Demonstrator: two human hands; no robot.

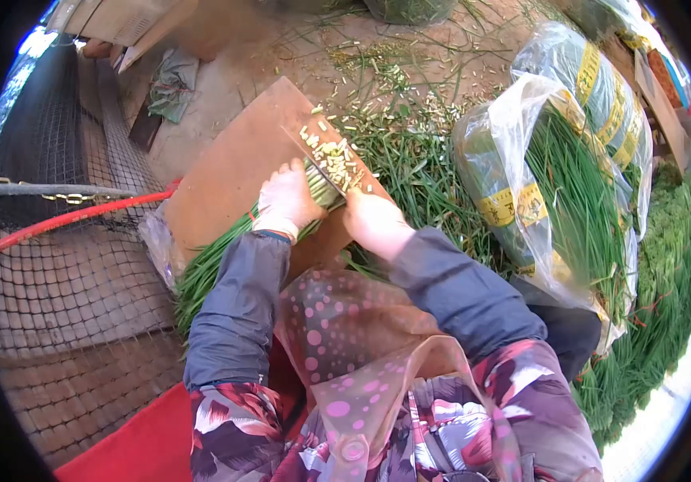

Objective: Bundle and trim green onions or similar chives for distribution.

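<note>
My left hand (288,202) is closed over a bundle of garlic chives (215,261), pressing it onto a brown board (237,157). The pale stem ends point away from me and the green leaves trail off the board's near left side. A red band circles the bundle by my wrist. In my right hand (376,223) is a knife (323,170), its thin blade lying across the stems just beyond my left fingers; its handle is mostly hidden by the hand. Short cut stem pieces (336,151) lie on the board beyond the blade.
Loose green trimmings (410,165) cover the ground right of the board. Clear plastic bags (494,173) of long chives stand farther right, beside a long heap of greens (667,297). Black netting (64,273) and a red hose (80,217) are at left.
</note>
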